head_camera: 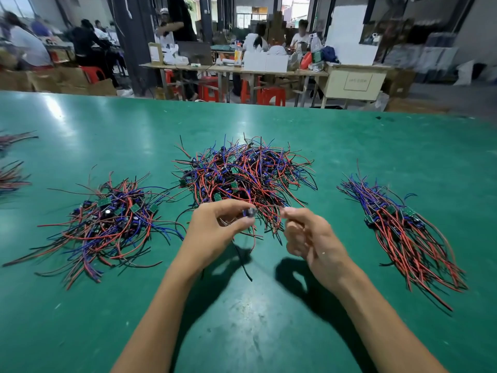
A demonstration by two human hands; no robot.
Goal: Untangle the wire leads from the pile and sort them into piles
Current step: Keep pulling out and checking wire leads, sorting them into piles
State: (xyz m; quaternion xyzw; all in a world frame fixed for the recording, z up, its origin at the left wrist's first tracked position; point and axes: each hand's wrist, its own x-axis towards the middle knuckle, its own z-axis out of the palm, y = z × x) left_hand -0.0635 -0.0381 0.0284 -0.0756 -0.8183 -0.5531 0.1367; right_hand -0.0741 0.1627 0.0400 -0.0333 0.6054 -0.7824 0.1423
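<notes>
Left hand [215,227] pinches a small part [248,212], right hand [306,235] pinches its wire [269,208], just in front of the tangled pile [242,173] on the table [269,305].

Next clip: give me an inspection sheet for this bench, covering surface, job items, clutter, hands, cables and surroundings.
Surface: green table, scuffed, with glare patches.
Job's things: tangled centre pile of red, blue and black leads with small green boards; looser left pile; right pile with leads lying roughly parallel; more bundles at the far left edge.
Clutter: nothing seen.
Hands: left hand pinches a small dark component at the near edge of the centre pile; right hand pinches a thin lead running from it.
Cables: nothing seen besides the leads.
Surroundings: workshop with seated people, red stools, cardboard boxes and crowded benches, all blurred.
</notes>
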